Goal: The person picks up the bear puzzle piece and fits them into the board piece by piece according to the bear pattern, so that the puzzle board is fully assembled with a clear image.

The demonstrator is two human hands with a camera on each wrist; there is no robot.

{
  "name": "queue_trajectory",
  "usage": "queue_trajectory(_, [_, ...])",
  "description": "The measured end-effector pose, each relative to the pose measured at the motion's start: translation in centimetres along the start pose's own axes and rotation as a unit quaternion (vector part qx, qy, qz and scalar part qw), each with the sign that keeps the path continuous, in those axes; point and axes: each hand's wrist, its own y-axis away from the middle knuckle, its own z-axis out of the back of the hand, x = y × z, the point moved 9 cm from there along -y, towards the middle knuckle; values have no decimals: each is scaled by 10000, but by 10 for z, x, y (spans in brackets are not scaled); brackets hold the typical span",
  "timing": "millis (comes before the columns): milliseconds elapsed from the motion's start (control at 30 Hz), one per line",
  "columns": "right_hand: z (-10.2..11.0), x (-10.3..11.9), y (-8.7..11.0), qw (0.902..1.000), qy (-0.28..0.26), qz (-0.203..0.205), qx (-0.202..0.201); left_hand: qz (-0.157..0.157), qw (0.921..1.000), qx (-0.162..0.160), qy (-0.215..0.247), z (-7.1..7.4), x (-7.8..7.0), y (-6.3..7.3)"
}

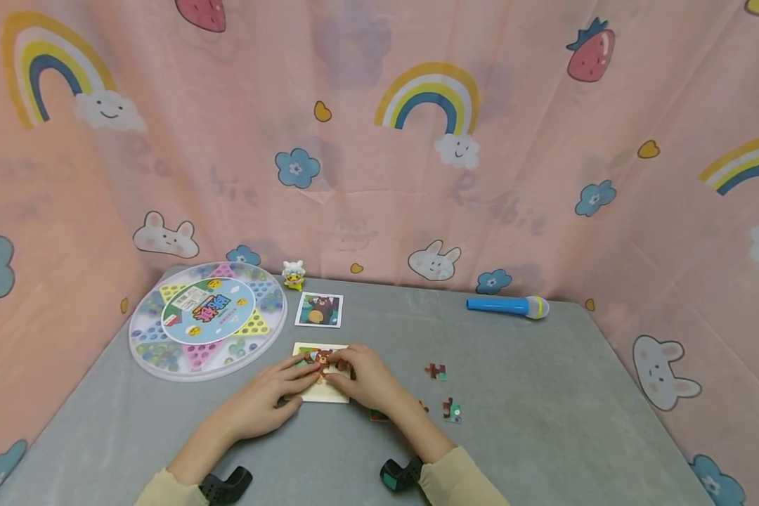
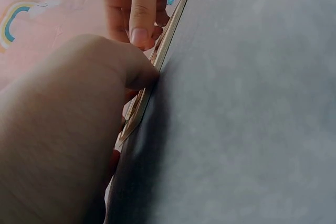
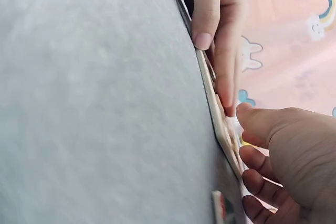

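A wooden puzzle board [image 1: 325, 395] with a brown bear picture lies on the grey table between both hands. The left hand [image 1: 267, 393] rests on the left side of the board. Its fingers reach across the picture, and its thumb [image 3: 203, 38] touches the edge in the right wrist view. Over the right side of the board is the right hand [image 1: 368, 376], thumb and fingers bent close to the picture. Whether a piece is between those fingertips is hidden. Loose puzzle pieces [image 1: 452, 410] lie right of the board, some partly covered by the right forearm.
Behind the board lies a bear picture card [image 1: 319, 310]. A round Chinese checkers case [image 1: 140, 351] is at the left, with a small figurine [image 1: 294, 275] beside it. A blue toy microphone [image 1: 498, 306] lies at the back right. A pink printed curtain [image 1: 367, 211] hangs behind.
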Motion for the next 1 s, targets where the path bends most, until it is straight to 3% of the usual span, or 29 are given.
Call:
queue_trajectory(167, [9,-7,0,9996,-192,-198,3,0,10000,-8,-51,-1,0,0])
queue_trajectory(467, [45,-30,13,9973,-206,-604,-357,41,10000,41,-70,-3,2,-1])
queue_trajectory(1000, [102,-101,80,9875,-26,-1168,-1061,7,10000,8,12,-3,1,-1])
